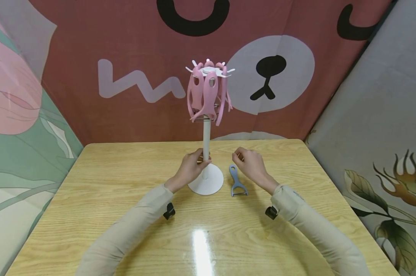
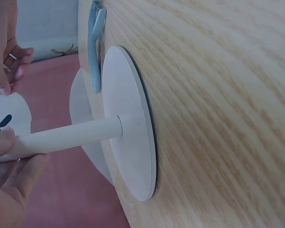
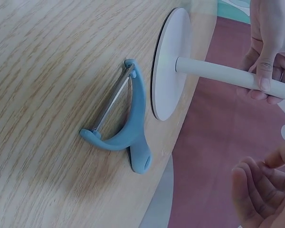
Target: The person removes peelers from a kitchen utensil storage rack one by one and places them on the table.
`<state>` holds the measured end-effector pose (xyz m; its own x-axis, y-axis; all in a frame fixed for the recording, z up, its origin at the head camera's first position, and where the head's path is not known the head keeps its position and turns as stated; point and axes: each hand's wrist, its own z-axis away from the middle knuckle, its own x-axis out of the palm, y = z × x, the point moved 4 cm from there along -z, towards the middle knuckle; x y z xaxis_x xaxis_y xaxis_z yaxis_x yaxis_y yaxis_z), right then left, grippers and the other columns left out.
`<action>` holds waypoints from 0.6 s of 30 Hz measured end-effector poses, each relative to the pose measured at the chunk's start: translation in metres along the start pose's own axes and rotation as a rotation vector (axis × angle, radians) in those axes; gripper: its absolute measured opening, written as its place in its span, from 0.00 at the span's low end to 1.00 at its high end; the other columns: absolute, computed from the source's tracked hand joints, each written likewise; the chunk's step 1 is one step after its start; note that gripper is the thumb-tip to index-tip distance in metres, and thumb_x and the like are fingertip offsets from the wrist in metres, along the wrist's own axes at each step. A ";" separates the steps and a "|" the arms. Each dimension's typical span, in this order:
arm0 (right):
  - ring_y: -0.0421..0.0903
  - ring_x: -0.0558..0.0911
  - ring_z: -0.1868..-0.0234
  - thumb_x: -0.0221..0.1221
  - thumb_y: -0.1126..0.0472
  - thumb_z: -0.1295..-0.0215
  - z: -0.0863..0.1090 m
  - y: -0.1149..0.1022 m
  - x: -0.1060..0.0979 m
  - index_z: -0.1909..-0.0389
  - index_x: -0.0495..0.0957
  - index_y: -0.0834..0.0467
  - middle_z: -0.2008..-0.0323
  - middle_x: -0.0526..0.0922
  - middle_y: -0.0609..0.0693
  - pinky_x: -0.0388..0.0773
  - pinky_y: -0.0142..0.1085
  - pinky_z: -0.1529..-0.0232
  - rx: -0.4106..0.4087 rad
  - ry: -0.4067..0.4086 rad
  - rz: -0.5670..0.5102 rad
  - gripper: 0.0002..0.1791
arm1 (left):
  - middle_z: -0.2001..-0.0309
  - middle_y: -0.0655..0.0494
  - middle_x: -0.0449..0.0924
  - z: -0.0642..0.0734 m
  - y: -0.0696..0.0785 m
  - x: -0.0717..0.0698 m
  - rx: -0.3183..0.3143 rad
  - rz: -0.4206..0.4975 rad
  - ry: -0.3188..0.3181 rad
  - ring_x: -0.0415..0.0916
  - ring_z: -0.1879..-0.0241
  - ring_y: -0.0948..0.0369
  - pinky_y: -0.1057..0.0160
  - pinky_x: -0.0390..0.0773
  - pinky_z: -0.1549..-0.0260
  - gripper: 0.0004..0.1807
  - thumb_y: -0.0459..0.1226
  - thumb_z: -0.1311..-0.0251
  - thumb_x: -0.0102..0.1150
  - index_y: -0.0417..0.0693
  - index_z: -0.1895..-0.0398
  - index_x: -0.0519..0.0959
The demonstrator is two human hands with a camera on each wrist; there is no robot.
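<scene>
A white stand with a round base [image 1: 206, 184] and an upright pole [image 1: 207, 138] stands on the table. Around its white hooked top hang several pink Y-shaped peelers [image 1: 210, 90]. My left hand [image 1: 191, 168] grips the lower part of the pole, thumb on one side and fingers around the other. A blue Y-shaped peeler [image 1: 236, 180] lies right of the base, its blade toward me and its handle pointing away, as the right wrist view [image 3: 135, 123] also shows. Just above the handle end hovers my right hand [image 1: 251, 165], fingers loosely curled with nothing in them.
The wooden table [image 1: 125, 184] ends at a far edge behind the stand. A red-brown curtain [image 1: 142, 122] with a printed animal face hangs there, and patterned cloths [image 1: 377, 115] line both sides. Light glares off the front of the tabletop.
</scene>
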<state>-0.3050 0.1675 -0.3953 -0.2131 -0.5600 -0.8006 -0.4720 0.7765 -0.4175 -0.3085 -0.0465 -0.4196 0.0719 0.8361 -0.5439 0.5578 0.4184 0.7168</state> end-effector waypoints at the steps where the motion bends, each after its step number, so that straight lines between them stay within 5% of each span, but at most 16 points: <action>1: 0.41 0.80 0.81 0.56 0.60 0.28 0.000 0.000 -0.001 0.65 0.84 0.60 0.78 0.83 0.47 0.76 0.35 0.82 0.000 0.006 -0.003 0.11 | 0.60 0.49 0.84 0.000 0.000 0.000 -0.002 0.000 0.000 0.85 0.57 0.54 0.63 0.84 0.58 0.10 0.33 0.35 0.62 0.38 0.53 0.77; 18: 0.43 0.79 0.77 0.57 0.59 0.30 -0.005 -0.011 -0.013 0.65 0.84 0.59 0.75 0.83 0.48 0.76 0.39 0.77 -0.025 0.108 -0.027 0.10 | 0.60 0.50 0.84 0.001 0.000 0.000 -0.010 0.004 -0.003 0.85 0.57 0.54 0.62 0.84 0.59 0.10 0.33 0.34 0.62 0.39 0.53 0.77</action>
<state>-0.3019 0.1650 -0.3784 -0.2906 -0.6097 -0.7374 -0.4995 0.7540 -0.4267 -0.3080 -0.0466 -0.4206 0.0765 0.8365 -0.5427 0.5493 0.4189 0.7231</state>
